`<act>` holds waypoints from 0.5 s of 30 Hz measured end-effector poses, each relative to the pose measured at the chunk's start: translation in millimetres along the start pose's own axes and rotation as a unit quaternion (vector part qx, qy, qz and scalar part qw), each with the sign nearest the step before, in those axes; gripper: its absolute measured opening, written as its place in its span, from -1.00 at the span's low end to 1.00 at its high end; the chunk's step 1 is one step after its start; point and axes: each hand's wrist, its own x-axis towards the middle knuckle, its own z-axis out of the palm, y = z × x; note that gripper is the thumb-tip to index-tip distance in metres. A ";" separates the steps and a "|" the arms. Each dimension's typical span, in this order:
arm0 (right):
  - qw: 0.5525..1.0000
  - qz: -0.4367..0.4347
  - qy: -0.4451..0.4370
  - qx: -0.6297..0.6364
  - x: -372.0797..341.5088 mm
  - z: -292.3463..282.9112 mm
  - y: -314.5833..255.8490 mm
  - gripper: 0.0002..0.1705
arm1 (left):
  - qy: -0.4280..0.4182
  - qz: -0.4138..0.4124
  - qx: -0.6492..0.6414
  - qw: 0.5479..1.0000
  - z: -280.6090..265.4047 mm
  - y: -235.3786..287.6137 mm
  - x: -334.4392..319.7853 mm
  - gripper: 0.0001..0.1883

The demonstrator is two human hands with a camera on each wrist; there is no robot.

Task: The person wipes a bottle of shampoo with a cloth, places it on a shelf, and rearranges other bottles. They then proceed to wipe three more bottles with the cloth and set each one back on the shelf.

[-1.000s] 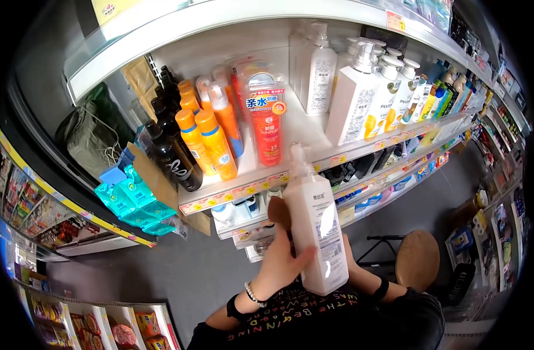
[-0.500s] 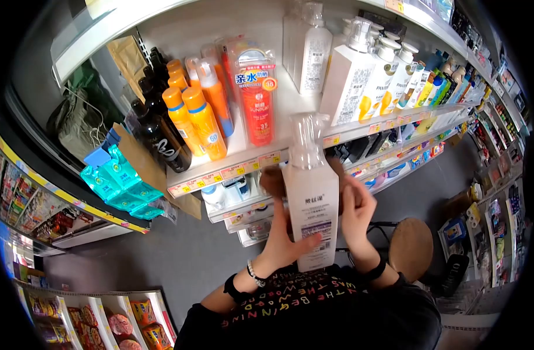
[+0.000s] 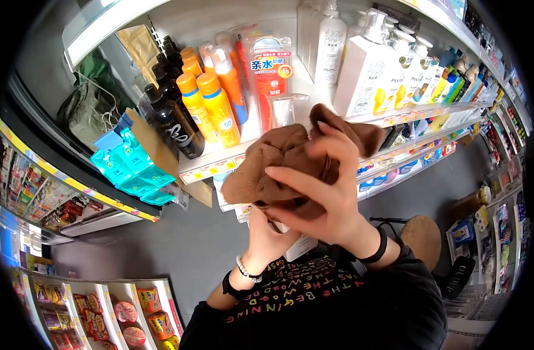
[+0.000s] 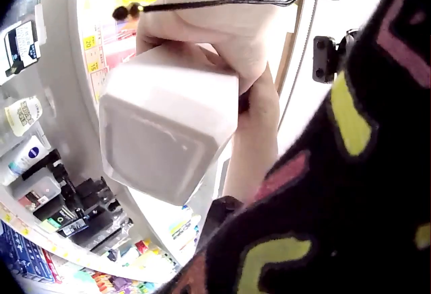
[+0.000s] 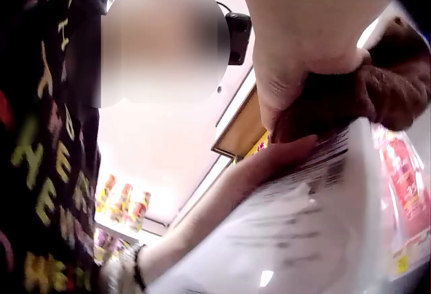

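Observation:
A white pump bottle [image 4: 161, 129] is held up in front of the chest; the left wrist view shows its square base from below. My left hand [image 3: 263, 238] grips the bottle, thumb lying along its printed side in the right wrist view. In my right hand [image 3: 335, 195] is a brown cloth [image 3: 264, 166], bunched and wrapped against the upper part of the bottle. The cloth covers most of the bottle in the head view. Above it shows the clear cap [image 3: 283, 109] over the pump.
The shelf ahead carries orange sunscreen bottles [image 3: 221, 114], a red sunscreen pack [image 3: 267, 70], black bottles [image 3: 176, 128] and more white pump bottles [image 3: 363, 76]. Teal packets [image 3: 130, 166] hang at the left. A round stool [image 3: 421, 239] stands behind on the right.
The cloth has come from behind the bottle to its near side, covering it. My right hand has moved up and left, from beside the bottle to over it.

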 end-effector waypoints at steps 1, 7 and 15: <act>0.999 -0.001 0.002 0.035 1.5 3.6 8.2 -0.50 | 0.008 -0.007 -0.005 1.000 -3.6 1.9 -2.3 -0.37; 0.983 0.129 0.004 0.130 1.0 3.0 39.3 -0.61 | 0.013 -0.019 -0.028 0.999 -24.0 -14.9 -6.2 -0.21; 0.963 0.134 0.196 0.124 1.3 -21.7 49.4 -0.62 | 0.043 0.019 -0.013 0.999 -39.8 1.9 -5.1 -0.15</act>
